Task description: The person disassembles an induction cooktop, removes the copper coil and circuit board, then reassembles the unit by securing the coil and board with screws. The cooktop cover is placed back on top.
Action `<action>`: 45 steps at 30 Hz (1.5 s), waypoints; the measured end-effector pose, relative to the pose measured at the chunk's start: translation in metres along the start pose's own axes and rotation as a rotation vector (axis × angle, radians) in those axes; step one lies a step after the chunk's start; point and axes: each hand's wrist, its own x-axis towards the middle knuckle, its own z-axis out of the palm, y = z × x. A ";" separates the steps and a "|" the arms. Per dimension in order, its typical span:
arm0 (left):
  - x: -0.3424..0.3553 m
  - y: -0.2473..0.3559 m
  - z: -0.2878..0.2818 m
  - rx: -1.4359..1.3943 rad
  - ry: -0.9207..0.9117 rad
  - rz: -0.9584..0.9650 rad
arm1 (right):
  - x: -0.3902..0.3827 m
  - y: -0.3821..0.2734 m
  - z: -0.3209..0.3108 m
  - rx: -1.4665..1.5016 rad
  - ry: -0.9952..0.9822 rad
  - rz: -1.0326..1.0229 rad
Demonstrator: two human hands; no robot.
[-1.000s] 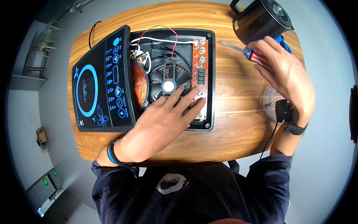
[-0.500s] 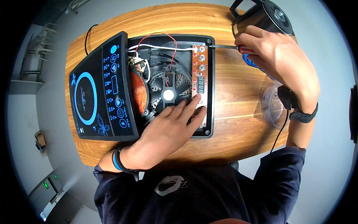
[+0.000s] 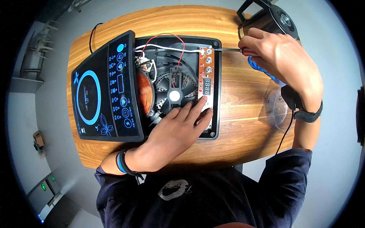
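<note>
An opened induction cooker lies on the table. Its black base (image 3: 216, 114) shows a fan (image 3: 175, 95), a copper coil (image 3: 145, 95) and red and white wires. Along the base's right side runs a narrow orange circuit board (image 3: 207, 64) with a small digit display. My left hand (image 3: 169, 133) rests with fingers apart, fingertips on the board's lower part. In my right hand (image 3: 285, 57), fingers closed, is a screwdriver (image 3: 229, 50); its shaft points left, the tip at the board's upper right end by the base's edge. The black glass top panel (image 3: 106, 91) leans over the base's left side.
A black kettle (image 3: 266, 21) stands at the far right, beyond my right hand. Below that hand are a blue coiled item (image 3: 258, 65) and a clear plastic container (image 3: 276, 110). A black cord (image 3: 91, 36) hangs over the wooden table's (image 3: 243, 140) far left edge.
The view has shifted slightly. Both hands keep nearly the same places, the screwdriver tip still at the board's upper end.
</note>
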 end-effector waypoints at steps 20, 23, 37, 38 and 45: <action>-0.002 0.002 0.004 0.008 -0.002 -0.002 | 0.007 -0.008 -0.001 -0.019 0.127 -0.069; -0.001 0.003 0.003 0.016 0.000 0.000 | 0.010 -0.006 -0.002 -0.022 0.097 -0.070; -0.001 0.003 0.007 0.025 0.056 0.000 | 0.038 -0.019 -0.050 0.074 0.191 -0.105; -0.001 0.002 0.009 0.021 0.059 0.009 | 0.037 -0.022 -0.059 0.096 0.177 -0.086; -0.002 0.002 0.010 0.031 0.061 0.006 | 0.034 -0.017 -0.055 0.208 0.133 -0.074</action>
